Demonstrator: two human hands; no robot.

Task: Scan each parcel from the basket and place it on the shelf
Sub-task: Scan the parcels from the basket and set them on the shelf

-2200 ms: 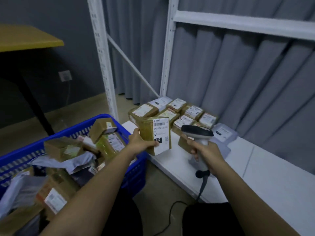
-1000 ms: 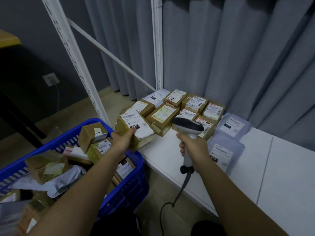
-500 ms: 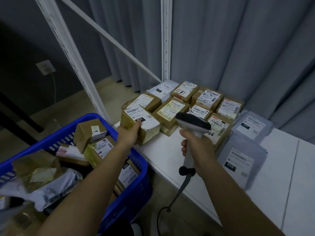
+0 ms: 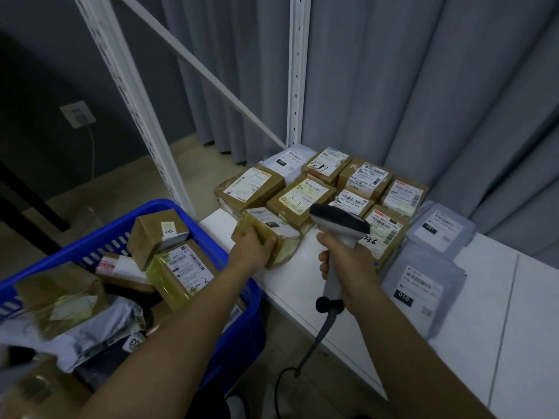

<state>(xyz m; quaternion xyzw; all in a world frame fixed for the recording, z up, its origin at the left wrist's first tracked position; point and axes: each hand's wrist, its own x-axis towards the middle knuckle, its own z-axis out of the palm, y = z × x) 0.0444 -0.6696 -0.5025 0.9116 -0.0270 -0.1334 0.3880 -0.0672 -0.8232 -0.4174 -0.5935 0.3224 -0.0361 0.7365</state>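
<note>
Parcel: tape-wrapped brown cardboard box (image 4: 267,237) at frame centre, tilted, resting on white shelf board (image 4: 302,285) at front edge of labelled brown parcel cluster (image 4: 320,189). Left hand (image 4: 251,251) grip clamped on its near end, fingers curled round. Right hand (image 4: 348,264) grip wrapped round handle of grey-and-black handheld barcode scanner (image 4: 338,225), head hovering just right of the box, cable hanging down toward lower centre. Blue plastic basket (image 4: 242,322) at lower left, holding more brown boxes and grey poly mailers. Grey poly mailers (image 4: 420,285) stacked on shelf at right of frame. White perforated shelf uprights (image 4: 298,71) and grey curtain behind.
</note>
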